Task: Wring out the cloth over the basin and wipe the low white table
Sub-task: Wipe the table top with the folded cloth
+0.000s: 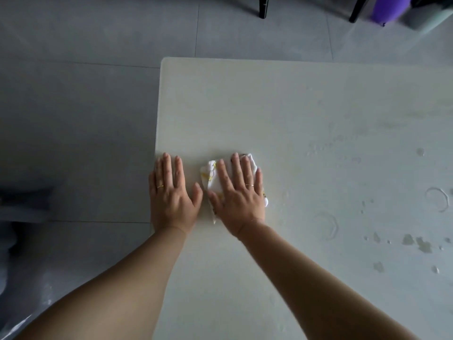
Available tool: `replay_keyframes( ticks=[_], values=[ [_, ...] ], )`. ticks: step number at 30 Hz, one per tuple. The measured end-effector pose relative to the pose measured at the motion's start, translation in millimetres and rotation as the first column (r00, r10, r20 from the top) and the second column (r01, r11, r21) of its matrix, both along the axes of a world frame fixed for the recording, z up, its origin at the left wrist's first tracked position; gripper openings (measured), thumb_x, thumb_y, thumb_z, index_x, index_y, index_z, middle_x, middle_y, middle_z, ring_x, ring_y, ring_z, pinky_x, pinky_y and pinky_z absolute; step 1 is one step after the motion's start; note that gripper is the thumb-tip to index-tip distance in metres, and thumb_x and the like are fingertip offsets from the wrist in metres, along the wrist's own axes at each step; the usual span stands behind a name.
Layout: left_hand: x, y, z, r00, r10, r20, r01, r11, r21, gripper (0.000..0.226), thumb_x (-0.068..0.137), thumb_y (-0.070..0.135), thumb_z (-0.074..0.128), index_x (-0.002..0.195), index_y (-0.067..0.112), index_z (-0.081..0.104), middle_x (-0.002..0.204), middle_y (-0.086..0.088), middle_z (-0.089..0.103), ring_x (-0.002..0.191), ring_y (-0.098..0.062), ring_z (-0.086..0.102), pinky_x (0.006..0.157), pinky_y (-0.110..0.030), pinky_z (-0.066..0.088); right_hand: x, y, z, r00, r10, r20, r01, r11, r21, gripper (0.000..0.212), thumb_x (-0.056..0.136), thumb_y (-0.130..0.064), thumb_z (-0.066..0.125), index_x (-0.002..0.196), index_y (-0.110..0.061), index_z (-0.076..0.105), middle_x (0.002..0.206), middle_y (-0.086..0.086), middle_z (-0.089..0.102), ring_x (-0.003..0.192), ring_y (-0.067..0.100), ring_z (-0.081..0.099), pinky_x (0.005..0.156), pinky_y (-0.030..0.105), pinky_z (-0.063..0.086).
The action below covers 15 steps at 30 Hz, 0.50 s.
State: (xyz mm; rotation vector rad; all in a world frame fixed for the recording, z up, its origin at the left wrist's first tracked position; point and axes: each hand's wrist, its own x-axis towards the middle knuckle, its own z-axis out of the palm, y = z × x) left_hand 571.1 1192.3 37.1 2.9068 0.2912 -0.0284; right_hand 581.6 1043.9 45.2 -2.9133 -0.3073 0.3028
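Note:
The low white table (pixel 294 106) fills the right and middle of the view. A small white cloth (pixel 212 176) with yellow marks lies bunched on it near the left edge. My right hand (pixel 239 196) presses flat on top of the cloth, fingers spread, covering most of it. My left hand (pixel 172 195) lies flat and bare on the tabletop just left of the cloth, at the table's left edge, holding nothing. Each hand wears a thin ring. No basin is in view.
Water drops, smears and ring marks (pixel 416 241) cover the table's right side. Grey floor tiles (pixel 85 106) lie to the left and beyond. Black furniture legs (pixel 263 7) and a purple object (pixel 387 8) stand at the far top.

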Motion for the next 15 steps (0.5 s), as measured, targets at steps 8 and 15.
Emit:
replay_keyframes(
  ticks=[8,15],
  values=[
    [-1.0,-2.7,7.9,0.997,-0.003,-0.074,0.004,1.000,0.007,0.071,0.090,0.044,0.028,0.150,0.008,0.019,0.159,-0.015,0.012,0.147,-0.031,0.009,0.119,-0.045,0.005,0.1,-88.8,10.8,0.989,-0.122,-0.081,0.116,0.991,-0.072,0.073,0.087,-0.064,0.016,0.149,-0.032,-0.005,0.158,-0.001,-0.015,0.142,0.017,-0.023,0.116,0.044,-0.013],
    [-92.8,-36.9,17.4,0.989,-0.144,0.045,0.147,0.986,-0.076,0.067,0.095,0.048,0.026,0.150,0.011,0.020,0.159,-0.010,0.015,0.147,-0.026,0.012,0.119,-0.043,0.009,2.0,-68.6,6.1,0.989,-0.146,-0.020,0.144,0.988,-0.048,0.066,0.090,-0.062,0.016,0.149,-0.036,0.000,0.159,-0.003,-0.010,0.144,0.018,-0.017,0.114,0.045,-0.017]
  ],
)
